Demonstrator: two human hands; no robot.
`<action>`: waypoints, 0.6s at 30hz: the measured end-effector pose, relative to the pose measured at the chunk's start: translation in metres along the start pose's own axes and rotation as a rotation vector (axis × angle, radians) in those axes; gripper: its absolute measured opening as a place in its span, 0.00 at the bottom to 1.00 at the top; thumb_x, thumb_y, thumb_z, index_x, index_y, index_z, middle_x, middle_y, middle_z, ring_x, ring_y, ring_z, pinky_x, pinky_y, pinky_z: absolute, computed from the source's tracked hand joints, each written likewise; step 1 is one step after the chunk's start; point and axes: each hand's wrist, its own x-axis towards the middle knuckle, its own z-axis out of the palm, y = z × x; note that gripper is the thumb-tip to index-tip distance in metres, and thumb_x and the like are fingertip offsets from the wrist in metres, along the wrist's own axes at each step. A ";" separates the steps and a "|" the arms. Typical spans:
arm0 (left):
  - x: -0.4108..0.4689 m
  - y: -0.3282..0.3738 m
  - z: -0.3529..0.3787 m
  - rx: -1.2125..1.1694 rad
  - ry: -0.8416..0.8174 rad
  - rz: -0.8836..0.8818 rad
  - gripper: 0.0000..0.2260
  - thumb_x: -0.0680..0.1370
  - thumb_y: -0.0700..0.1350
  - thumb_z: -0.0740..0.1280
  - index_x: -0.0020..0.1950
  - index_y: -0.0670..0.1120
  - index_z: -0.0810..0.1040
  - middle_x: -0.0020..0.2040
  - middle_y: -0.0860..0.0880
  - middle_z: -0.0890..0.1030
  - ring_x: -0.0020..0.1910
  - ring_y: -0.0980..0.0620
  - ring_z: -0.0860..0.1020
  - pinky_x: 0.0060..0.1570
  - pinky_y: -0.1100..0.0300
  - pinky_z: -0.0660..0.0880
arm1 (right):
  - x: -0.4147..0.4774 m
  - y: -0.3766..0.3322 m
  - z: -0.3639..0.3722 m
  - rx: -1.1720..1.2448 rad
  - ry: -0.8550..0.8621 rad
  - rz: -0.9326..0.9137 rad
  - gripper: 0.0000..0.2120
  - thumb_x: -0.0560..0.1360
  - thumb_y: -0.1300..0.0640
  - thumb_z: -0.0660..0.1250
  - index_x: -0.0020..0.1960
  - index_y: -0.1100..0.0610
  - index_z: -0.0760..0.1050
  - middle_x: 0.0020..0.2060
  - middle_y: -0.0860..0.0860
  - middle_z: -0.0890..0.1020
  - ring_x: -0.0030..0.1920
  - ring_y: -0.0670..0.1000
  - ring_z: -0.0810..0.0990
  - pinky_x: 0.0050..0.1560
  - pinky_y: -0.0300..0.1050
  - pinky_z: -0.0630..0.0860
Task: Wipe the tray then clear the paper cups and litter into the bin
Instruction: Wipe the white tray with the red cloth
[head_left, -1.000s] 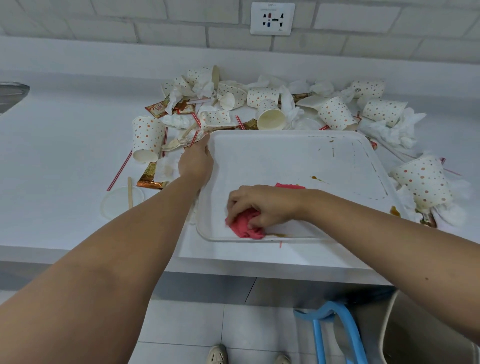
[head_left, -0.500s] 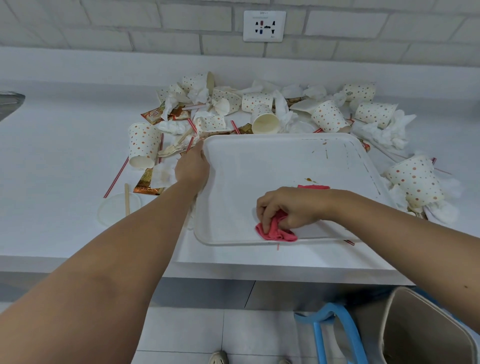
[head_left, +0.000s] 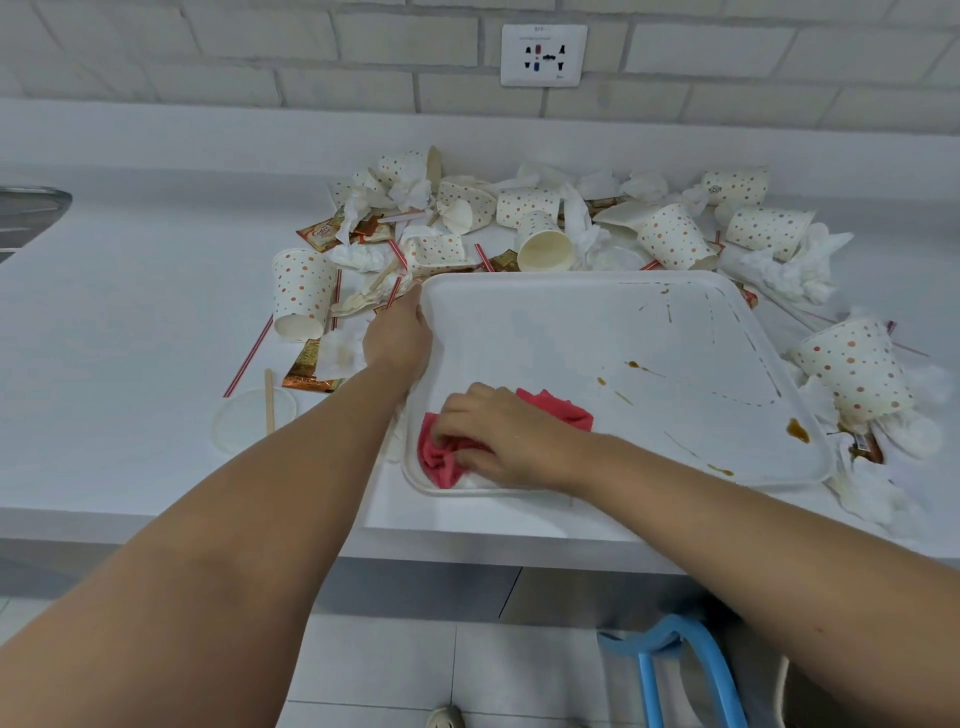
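Right hand (head_left: 501, 436), grip bunched on a red cloth (head_left: 441, 462) in the near left corner of the tray (head_left: 571, 332), left hand (head_left: 397, 340), grip closed over its left rim, brown stains (head_left: 797, 430) on its right side, dotted paper cups (head_left: 545, 244) and crumpled napkins (head_left: 789, 270) heaped on the counter (head_left: 130, 322) beyond.

Setting: kitchenette or break-room pantry. White counter (head_left: 130, 312) against painted brick wall (head_left: 208, 52) with socket plate (head_left: 544, 54); steel sink rim (head_left: 31, 202) far left. Coffee sachets (head_left: 322, 234) and paper cups (head_left: 304, 291) litter it.
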 end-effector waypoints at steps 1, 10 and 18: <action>0.001 0.000 0.000 0.004 -0.002 0.000 0.19 0.81 0.39 0.50 0.72 0.47 0.65 0.57 0.41 0.79 0.56 0.40 0.76 0.51 0.51 0.72 | -0.007 0.005 -0.007 0.000 -0.063 -0.011 0.13 0.78 0.53 0.62 0.61 0.51 0.74 0.55 0.47 0.76 0.54 0.49 0.69 0.55 0.46 0.65; -0.001 0.002 0.001 0.003 0.011 -0.035 0.20 0.81 0.40 0.50 0.73 0.49 0.64 0.60 0.43 0.78 0.59 0.41 0.75 0.53 0.51 0.71 | -0.020 0.014 -0.015 0.033 -0.185 -0.091 0.13 0.78 0.55 0.63 0.61 0.51 0.79 0.61 0.49 0.74 0.54 0.47 0.66 0.56 0.40 0.66; 0.000 -0.005 -0.002 -0.159 -0.060 -0.047 0.19 0.83 0.43 0.50 0.74 0.47 0.63 0.69 0.45 0.72 0.67 0.44 0.70 0.64 0.54 0.66 | 0.005 -0.013 0.001 -0.155 0.021 0.010 0.15 0.78 0.59 0.61 0.61 0.51 0.78 0.53 0.52 0.74 0.49 0.53 0.68 0.42 0.51 0.73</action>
